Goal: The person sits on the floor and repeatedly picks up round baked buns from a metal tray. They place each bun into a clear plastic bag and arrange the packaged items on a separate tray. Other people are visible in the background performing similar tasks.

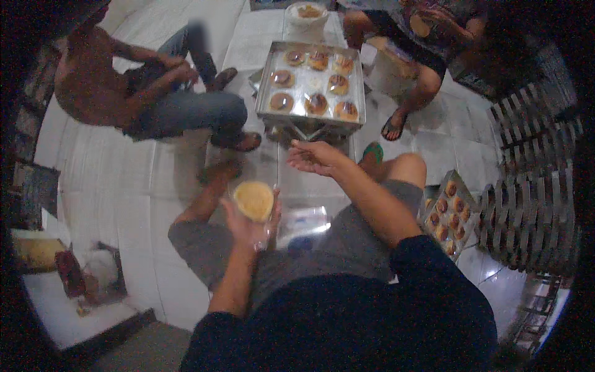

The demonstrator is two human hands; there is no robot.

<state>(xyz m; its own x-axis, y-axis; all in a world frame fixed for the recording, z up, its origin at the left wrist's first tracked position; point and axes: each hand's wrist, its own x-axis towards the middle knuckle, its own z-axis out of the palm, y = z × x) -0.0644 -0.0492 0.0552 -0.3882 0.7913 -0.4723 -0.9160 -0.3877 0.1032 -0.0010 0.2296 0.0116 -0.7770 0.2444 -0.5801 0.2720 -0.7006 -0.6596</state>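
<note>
A round, pale golden bun rests in my left hand, whose fingers curl up around its sides. Clear plastic shows at the wrist below the bun. My right hand reaches forward, holding nothing visible, with its fingers stretched out just short of a metal tray. Several round buns with dark brown tops lie spaced out in that tray, which stands raised on a support. Across my lap lies a stack of clear plastic bags.
One person sits at the left; another, far right, holds a round bun. A white sack stands behind the tray. At my right are a second tray of buns and tall stacks of metal trays.
</note>
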